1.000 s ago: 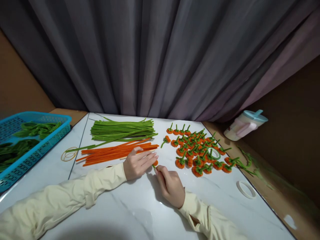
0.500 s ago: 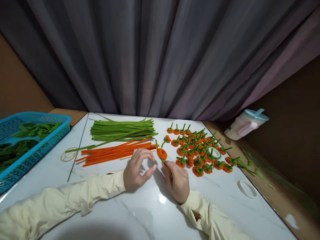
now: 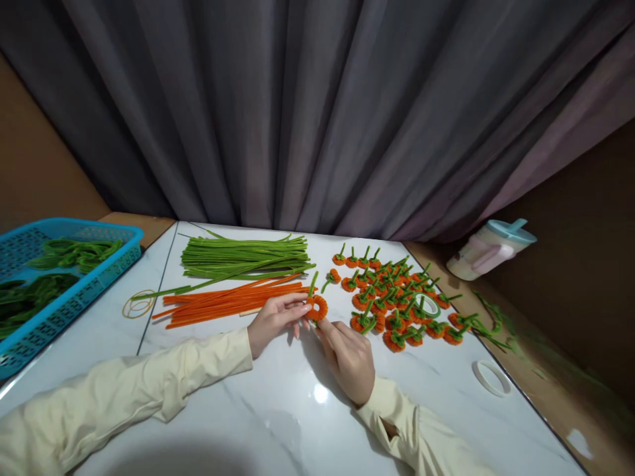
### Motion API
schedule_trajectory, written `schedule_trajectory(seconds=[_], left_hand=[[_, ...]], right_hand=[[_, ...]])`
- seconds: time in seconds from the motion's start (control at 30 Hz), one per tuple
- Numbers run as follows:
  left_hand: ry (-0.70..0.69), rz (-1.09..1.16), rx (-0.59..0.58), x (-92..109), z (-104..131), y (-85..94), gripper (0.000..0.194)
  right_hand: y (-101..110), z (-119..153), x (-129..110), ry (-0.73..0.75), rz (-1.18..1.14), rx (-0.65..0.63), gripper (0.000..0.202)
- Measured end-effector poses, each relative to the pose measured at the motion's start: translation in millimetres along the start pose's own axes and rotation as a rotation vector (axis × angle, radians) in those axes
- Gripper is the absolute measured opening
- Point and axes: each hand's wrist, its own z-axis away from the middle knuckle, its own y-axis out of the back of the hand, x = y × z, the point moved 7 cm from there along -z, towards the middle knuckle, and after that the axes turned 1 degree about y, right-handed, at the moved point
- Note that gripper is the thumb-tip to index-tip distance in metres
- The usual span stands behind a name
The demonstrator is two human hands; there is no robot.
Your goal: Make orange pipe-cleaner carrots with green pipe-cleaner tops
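Between my hands is a small orange pipe-cleaner pumpkin (image 3: 323, 309), a ribbed ring with a hole in its middle and a green stem sticking up behind. My left hand (image 3: 275, 320) pinches its left edge between thumb and fingers. From below, my right hand (image 3: 350, 360) grips at its lower edge, fingers curled; the exact part it holds is hidden. Many finished-looking orange pumpkins with green stems (image 3: 394, 340) stand grouped to the right. Left of my hands lie a bundle of orange pipe cleaners (image 3: 213, 305) and, behind it, a bundle of green pipe cleaners (image 3: 243, 258).
A blue basket (image 3: 106, 268) holding green pieces stands at the far left. Rubber bands (image 3: 135, 305) lie near it. One tape roll (image 3: 427, 305) sits among the pumpkins, another white ring (image 3: 491, 379) nearer the right edge. A lidded cup (image 3: 489, 250) stands back right, before a grey curtain (image 3: 297, 119).
My left hand has moved right and closed on the pumpkin's left edge. The pumpkin has turned so that its hole faces me. My right hand has stayed nearly in place.
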Motion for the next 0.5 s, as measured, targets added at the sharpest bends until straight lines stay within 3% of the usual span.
schedule_trajectory(seconds=[0.23, 0.5], left_hand=[[0.013, -0.004, -0.074, -1.5, -1.7, -3.6, 0.024], [0.222, 0.395, -0.167, -11.8, -7.0, -4.1, 0.016]], right_hand=[[-2.5, 2.3, -5.7, 0.087, -0.017, -0.029, 0.024], [3.4, -0.1, 6.4, -0.092, -0.219, 0.057, 0.019]])
